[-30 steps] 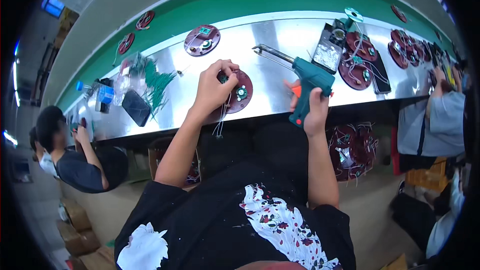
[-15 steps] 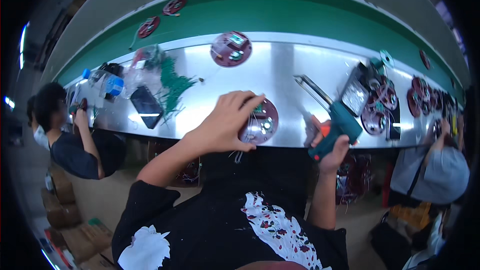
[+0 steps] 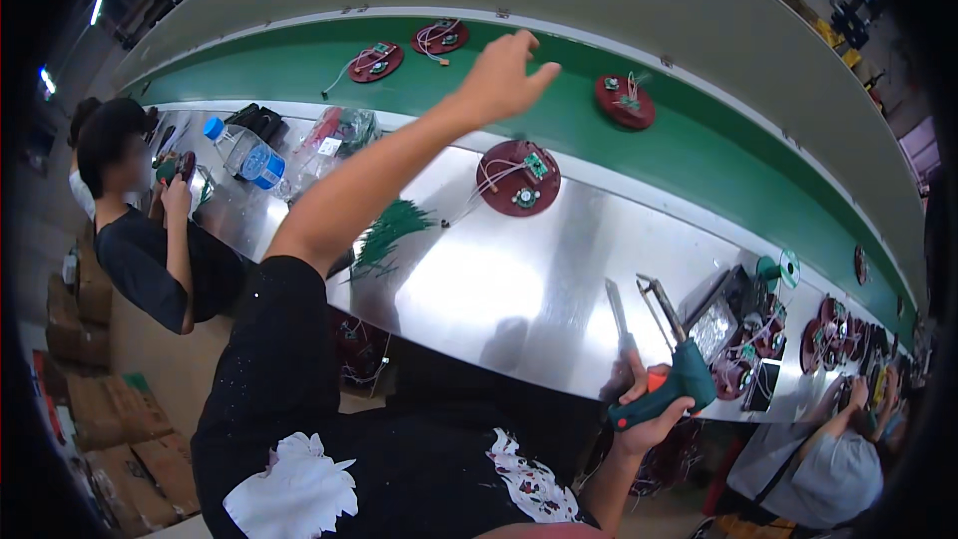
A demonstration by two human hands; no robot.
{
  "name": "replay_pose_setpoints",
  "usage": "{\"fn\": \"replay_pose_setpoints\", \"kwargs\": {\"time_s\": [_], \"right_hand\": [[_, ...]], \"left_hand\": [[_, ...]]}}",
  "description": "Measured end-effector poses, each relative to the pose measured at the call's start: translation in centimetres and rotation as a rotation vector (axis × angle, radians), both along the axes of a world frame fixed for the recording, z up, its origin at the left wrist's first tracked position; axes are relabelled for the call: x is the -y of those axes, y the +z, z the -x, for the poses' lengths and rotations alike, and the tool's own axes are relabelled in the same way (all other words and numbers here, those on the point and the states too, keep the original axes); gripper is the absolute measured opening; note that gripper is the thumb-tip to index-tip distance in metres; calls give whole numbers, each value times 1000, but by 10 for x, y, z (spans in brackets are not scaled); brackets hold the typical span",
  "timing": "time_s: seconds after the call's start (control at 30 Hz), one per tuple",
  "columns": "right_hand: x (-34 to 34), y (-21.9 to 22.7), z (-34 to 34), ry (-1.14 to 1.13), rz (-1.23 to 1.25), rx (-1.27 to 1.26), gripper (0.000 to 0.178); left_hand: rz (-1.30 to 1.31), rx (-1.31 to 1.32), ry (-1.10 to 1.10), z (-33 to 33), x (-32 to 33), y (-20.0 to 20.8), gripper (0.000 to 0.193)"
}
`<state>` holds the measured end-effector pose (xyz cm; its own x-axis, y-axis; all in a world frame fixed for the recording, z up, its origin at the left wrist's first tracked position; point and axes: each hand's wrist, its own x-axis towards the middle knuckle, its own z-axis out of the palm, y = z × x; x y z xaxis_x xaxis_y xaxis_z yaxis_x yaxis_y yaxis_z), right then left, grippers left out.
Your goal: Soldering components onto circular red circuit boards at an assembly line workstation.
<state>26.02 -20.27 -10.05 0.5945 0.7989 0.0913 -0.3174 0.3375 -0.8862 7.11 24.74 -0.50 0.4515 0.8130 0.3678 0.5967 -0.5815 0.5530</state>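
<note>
My left hand (image 3: 507,78) reaches far out over the green strip, fingers apart and holding nothing. To its right on the strip lies a dark red round disc with a small circuit board and wires (image 3: 625,102). Closer to me, a similar disc (image 3: 518,180) rests on the metal bench, its pale wires trailing left. My right hand (image 3: 654,421) grips the handle of a green soldering gun (image 3: 681,381) with an orange trigger. The gun's long metal tip and side tube point up and away over the bench.
Two more discs (image 3: 376,63) lie on the green strip (image 3: 299,75) at left. A bottle (image 3: 249,155), a plastic bag and a heap of green strands (image 3: 391,238) sit left on the bench. At right are a green spool (image 3: 778,269) and several discs. People work on both sides.
My left hand has left the bench's near edge and stretched out to the green strip. The disc it held now appears to lie there, released. My right hand keeps the soldering gun; the view has tilted.
</note>
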Motion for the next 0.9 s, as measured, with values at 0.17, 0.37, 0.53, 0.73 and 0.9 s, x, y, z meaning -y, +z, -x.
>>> {"fn": "replay_pose_setpoints", "kwargs": {"time_s": [0.17,0.37,0.53,0.73,0.9], "right_hand": [[1,7,2,-5,52,33,77],[0,4,-3,25,56,29,78],[-2,12,1,-56,142,27,79],[-8,14,-2,-1,106,79,79],[-8,11,1,-24,113,48,79]], "left_hand": [[-193,-466,346,73,-109,-14,95],[160,-646,446,125,-177,-52,123],[14,-682,328,117,-172,-26,125],[207,-668,477,194,-165,-1,121],[317,-549,369,212,-183,-44,124]]}}
